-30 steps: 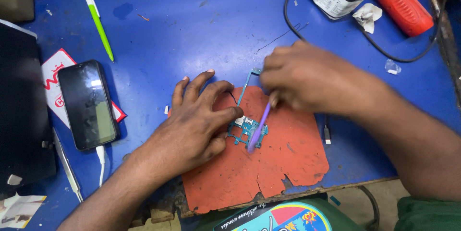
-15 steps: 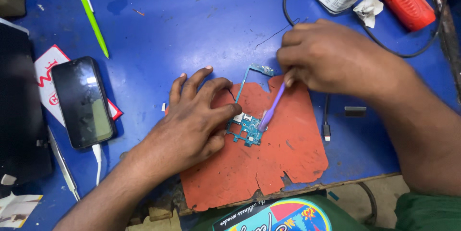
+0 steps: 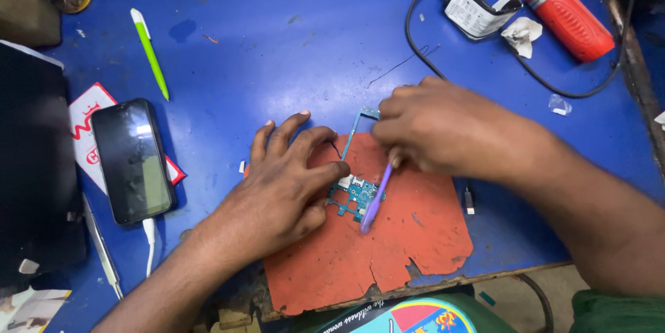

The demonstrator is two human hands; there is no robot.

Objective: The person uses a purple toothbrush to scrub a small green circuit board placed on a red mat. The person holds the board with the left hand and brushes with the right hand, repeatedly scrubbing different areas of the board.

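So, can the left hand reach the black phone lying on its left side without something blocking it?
Probably yes. The left hand presses on the circuit board, and only bare blue table lies between it and the black phone. It would have to release the board first.

1. The left hand (image 3: 284, 191) lies flat, palm down, fingers spread, thumb pressed against the green circuit board (image 3: 355, 196).
2. The right hand (image 3: 443, 129) hovers above the board's far end, fingers curled in a pinch, forearm slanting away to the right.
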